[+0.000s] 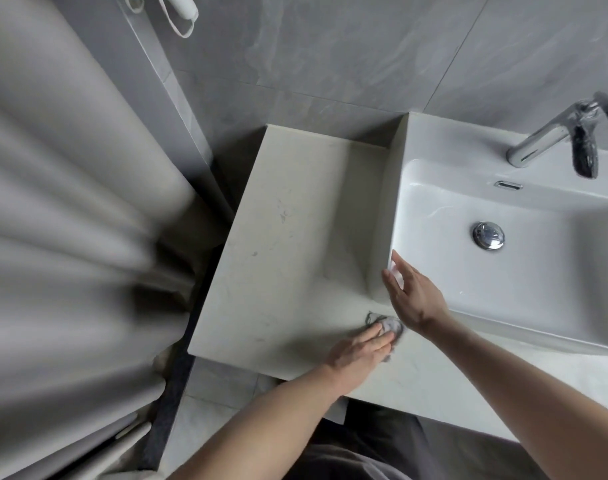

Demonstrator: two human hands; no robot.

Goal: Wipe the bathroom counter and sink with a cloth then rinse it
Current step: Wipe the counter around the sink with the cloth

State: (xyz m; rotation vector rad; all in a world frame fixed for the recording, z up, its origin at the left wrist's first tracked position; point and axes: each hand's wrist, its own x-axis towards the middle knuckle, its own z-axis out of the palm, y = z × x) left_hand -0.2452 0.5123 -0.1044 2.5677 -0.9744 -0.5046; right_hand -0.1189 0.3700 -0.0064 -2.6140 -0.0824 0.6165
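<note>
A pale stone counter (288,237) runs left of a white rectangular sink (524,265). My left hand (359,349) lies flat, fingers together, pressing a small grey cloth (390,325) onto the counter near its front edge, beside the sink's left corner. Most of the cloth is hidden under the fingers. My right hand (411,296) hovers open just above the cloth, its fingertips touching the sink's left front rim. A chrome faucet (552,136) stands at the back of the sink, and a chrome drain plug (489,235) sits in the basin.
A grey shower curtain (70,220) hangs at the left, close to the counter's left edge. Grey tiled wall (330,57) rises behind the counter. A white looped cord and handle (183,15) hang at the top. Floor tiles show below the counter's front.
</note>
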